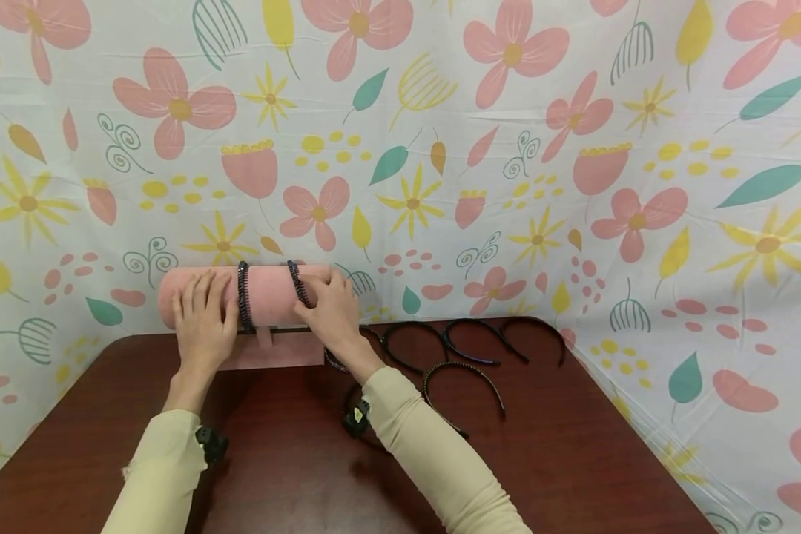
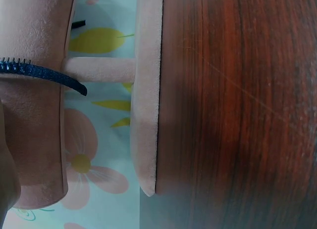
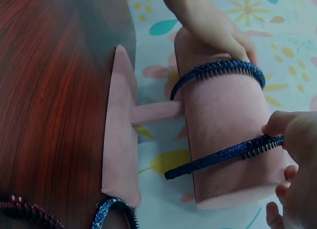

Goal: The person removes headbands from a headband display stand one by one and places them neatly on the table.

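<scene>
A pink plush cylinder-shaped headband stand (image 1: 270, 293) lies across the table's back, its base (image 3: 121, 140) joined by a short post (image 3: 156, 111). My left hand (image 1: 203, 319) rests on the cylinder's left part, fingers spread over the top. Just right of it, a glittery dark blue toothed headband (image 3: 223, 69) sits around the cylinder. Toward the right end, my right hand (image 1: 334, 308) pinches a second blue headband (image 3: 223, 154) between thumb and fingers. That band lies aslant over the cylinder, one tip (image 3: 171, 174) sticking out past its lower edge.
Several dark headbands lie on the brown table (image 1: 294, 445) to the right, among them a beaded one (image 1: 463, 365) and a black one (image 1: 541, 320) at the far right. Right behind the table hangs a floral cloth (image 1: 400, 148).
</scene>
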`<state>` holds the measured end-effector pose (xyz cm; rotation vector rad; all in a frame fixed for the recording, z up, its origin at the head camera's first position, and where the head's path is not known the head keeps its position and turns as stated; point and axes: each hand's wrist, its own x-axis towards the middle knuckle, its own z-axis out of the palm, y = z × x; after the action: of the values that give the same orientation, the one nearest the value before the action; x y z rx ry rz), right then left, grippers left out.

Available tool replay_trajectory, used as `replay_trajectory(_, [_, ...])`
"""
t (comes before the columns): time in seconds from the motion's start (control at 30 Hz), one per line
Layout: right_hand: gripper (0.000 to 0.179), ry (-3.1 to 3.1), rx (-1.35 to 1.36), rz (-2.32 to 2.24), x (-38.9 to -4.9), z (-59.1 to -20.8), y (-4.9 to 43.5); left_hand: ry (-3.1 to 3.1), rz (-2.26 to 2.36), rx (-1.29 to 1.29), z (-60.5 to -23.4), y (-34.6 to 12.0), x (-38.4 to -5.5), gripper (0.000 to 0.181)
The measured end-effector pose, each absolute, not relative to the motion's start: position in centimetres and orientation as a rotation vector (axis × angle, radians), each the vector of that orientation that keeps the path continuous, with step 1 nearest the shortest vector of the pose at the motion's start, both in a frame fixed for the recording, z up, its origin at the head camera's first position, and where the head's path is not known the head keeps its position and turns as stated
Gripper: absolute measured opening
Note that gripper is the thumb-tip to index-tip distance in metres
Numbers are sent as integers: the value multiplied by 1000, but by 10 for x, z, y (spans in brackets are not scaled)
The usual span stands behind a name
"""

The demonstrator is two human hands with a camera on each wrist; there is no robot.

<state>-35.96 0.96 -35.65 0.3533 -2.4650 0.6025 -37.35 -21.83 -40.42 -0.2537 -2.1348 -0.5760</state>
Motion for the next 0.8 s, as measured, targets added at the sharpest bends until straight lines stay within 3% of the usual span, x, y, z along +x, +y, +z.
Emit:
replay_trajectory(0.37, [47, -2427, 457, 1021, -362, -361, 33, -2147, -574, -255, -404, -219, -374, 44])
replay_trajectory(0.8, [45, -2423, 510, 941, -363, -360, 82, -2121, -576, -260, -405, -219, -373, 43])
